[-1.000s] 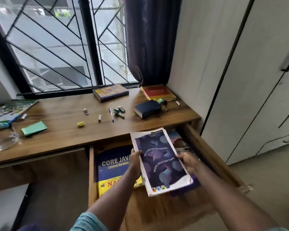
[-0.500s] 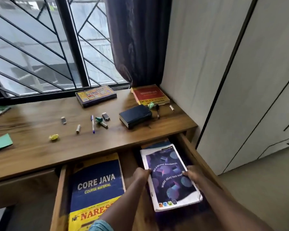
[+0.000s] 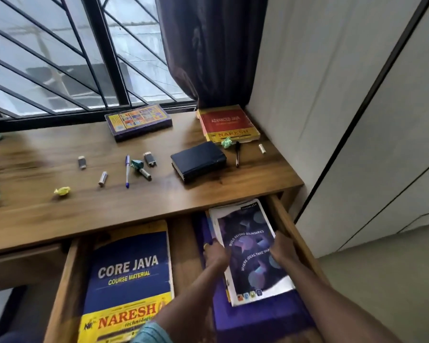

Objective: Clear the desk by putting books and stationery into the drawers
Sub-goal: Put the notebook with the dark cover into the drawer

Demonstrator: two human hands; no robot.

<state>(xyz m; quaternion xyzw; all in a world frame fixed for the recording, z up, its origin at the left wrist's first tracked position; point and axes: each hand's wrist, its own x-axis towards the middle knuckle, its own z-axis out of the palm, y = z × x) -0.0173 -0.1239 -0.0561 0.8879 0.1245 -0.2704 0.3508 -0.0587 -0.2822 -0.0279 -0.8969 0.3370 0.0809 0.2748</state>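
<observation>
**Step in hand:** the purple-cover booklet (image 3: 252, 251) is being seated in the right part of the open drawer (image 3: 291, 229). It is judged nearly done.

**Observed**
- The booklet is held by its 2 long edges. The left hand (image 3: 214, 253) is curled round the left edge. The right hand (image 3: 281, 250) is curled round the right edge. Single fingers are blurred, so the grip is read from the curl.
- Beneath the fingers a wider purple folder (image 3: 258, 315) is seen. Whether the booklet rests flat on it cannot be told.
- The drawer wall runs just outside the right fingers.
- The Core Java book (image 3: 131, 271) lies flat to the left of the left fingers, apart from them.
- Beyond the fingertips, the booklet's far end lies close under the front edge of the desk (image 3: 60, 209).

**Method (judgement)**
- The booklet should be lowered level, so that neither edge catches.
- The right fingers should be lifted straight up on release, as the wall beside them leaves little room.
- The far end should not be forced against the desk edge, or the cover may crease.
- The booklet should be squared on the folder so that the drawer can be shut.
- 1 black diary (image 3: 198, 160) and 1 red Advanced Java book (image 3: 228, 125) lie on the desk well beyond the fingertips and are not yet stowed.
</observation>
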